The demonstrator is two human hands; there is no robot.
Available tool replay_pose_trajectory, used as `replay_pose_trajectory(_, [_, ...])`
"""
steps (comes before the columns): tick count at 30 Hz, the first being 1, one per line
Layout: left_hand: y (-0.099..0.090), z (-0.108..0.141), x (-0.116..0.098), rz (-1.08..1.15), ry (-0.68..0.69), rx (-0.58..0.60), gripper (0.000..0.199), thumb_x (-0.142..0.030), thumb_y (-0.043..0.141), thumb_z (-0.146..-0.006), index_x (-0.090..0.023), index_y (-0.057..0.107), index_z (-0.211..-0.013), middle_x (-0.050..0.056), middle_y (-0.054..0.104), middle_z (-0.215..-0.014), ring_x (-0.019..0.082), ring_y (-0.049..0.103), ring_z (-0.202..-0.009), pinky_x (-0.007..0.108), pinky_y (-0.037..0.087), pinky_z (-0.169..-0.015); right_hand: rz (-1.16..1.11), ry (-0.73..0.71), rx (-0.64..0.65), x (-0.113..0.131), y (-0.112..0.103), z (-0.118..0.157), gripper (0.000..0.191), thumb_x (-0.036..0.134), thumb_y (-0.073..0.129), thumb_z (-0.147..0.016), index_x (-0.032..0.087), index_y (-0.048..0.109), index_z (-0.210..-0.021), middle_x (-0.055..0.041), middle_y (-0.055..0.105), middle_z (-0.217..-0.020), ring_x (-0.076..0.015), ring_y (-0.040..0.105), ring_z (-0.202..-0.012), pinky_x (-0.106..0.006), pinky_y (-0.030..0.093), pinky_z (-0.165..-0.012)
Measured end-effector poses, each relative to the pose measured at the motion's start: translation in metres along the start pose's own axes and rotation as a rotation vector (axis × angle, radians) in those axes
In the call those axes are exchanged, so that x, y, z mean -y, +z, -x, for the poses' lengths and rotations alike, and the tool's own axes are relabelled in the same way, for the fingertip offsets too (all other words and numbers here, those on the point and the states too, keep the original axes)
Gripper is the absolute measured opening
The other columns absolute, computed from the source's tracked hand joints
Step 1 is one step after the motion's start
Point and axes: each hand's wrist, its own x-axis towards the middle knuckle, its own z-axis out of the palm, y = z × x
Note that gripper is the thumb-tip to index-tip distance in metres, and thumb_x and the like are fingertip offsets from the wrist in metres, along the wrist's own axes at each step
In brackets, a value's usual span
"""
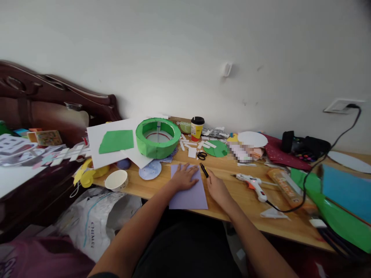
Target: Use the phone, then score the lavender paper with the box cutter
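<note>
A purple sheet lies at the front edge of the wooden table. My left hand rests flat on its upper part, fingers spread. Just right of the sheet, my right hand is closed around a black and yellow cutter, which points up and to the left. Black-handled scissors lie beyond the sheet, beside white paper strips. A green paper ring stands behind and to the left.
On the right are a glue gun with a black cord and an orange packet. A lidded cup stands at the back. A white bowl and a bluish disc sit on the left.
</note>
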Motion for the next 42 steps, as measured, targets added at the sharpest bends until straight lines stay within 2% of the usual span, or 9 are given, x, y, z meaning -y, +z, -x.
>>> replay_pose_trajectory(5, [-0.004,-0.003,0.000,0.010,-0.010,-0.022,0.060,-0.060,0.030,-0.097,-0.030,0.037,-0.149,0.004,0.042,-0.154,0.035,0.031,-0.143,0.067,0.019,-0.114,0.000,-0.023,-0.014,0.002,0.009,0.002,0.053,0.017,0.031,-0.096,0.012,0.043,-0.147,-0.0153,0.073,-0.103,-0.0228,0.069,-0.089,-0.028,0.043,-0.074])
replay_pose_trajectory(10, [-0.007,-0.007,0.002,0.003,-0.009,-0.063,0.052,-0.057,0.032,-0.099,-0.031,0.046,-0.142,0.002,0.048,-0.150,0.033,0.038,-0.138,0.065,0.024,-0.111,0.033,-0.048,-0.007,0.002,0.013,0.003,0.054,0.017,0.031,-0.095,0.013,0.041,-0.148,-0.0156,0.072,-0.107,-0.0229,0.069,-0.092,-0.028,0.043,-0.077])
replay_pose_trajectory(15, [-0.004,-0.006,0.001,-0.016,-0.021,-0.081,0.053,-0.054,0.037,-0.098,-0.032,0.040,-0.146,0.003,0.049,-0.149,0.032,0.037,-0.138,0.064,0.024,-0.112,0.093,-0.027,0.028,0.007,0.013,0.007,0.054,0.019,0.031,-0.097,0.014,0.038,-0.150,-0.0167,0.071,-0.108,-0.0233,0.068,-0.094,-0.029,0.043,-0.078])
replay_pose_trajectory(36, [-0.001,-0.005,0.001,-0.050,0.011,-0.061,0.053,-0.052,0.027,-0.101,-0.035,0.032,-0.151,0.001,0.041,-0.155,0.033,0.034,-0.141,0.067,0.020,-0.112,0.193,-0.005,0.034,0.014,0.010,0.013,0.053,0.022,0.033,-0.098,0.014,0.036,-0.151,-0.0167,0.070,-0.108,-0.0241,0.067,-0.096,-0.029,0.044,-0.080])
replay_pose_trajectory(42, [-0.004,-0.004,-0.003,-0.052,-0.007,-0.047,0.055,-0.043,0.028,-0.101,-0.027,0.025,-0.154,0.006,0.043,-0.153,0.032,0.035,-0.140,0.064,0.020,-0.114,0.222,-0.016,0.046,0.016,0.009,0.014,0.054,0.024,0.032,-0.100,0.013,0.034,-0.152,-0.0176,0.069,-0.107,-0.0258,0.068,-0.096,-0.031,0.045,-0.079])
